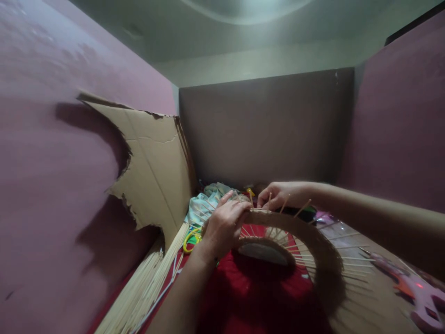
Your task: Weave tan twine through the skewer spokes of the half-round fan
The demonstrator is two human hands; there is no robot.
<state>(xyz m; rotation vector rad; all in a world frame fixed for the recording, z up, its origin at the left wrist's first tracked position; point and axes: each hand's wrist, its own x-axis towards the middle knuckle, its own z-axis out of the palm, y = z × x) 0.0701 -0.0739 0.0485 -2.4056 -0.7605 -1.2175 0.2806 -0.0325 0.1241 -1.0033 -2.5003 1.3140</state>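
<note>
A brown ring-shaped band (325,246) stands on edge, with thin wooden sticks (302,208) poking out around it. Inside its arch is a smaller rounded piece (266,253) with a pale face, and sticks run between the two. My left hand (224,222) grips the upper left of the band, fingers over its rim. At the top of the band, my right hand (273,195) has its fingers pinched together beside the upright sticks. What lies between those fingertips is too small to make out.
A pink glue gun (413,285) with a red light lies at right. Long thin sticks (146,283) are bundled at left, beneath a torn cardboard sheet (153,162) against the wall. Red cloth (264,301) lies below; a yellow ring (189,241) and light blue fabric (198,206) sit behind.
</note>
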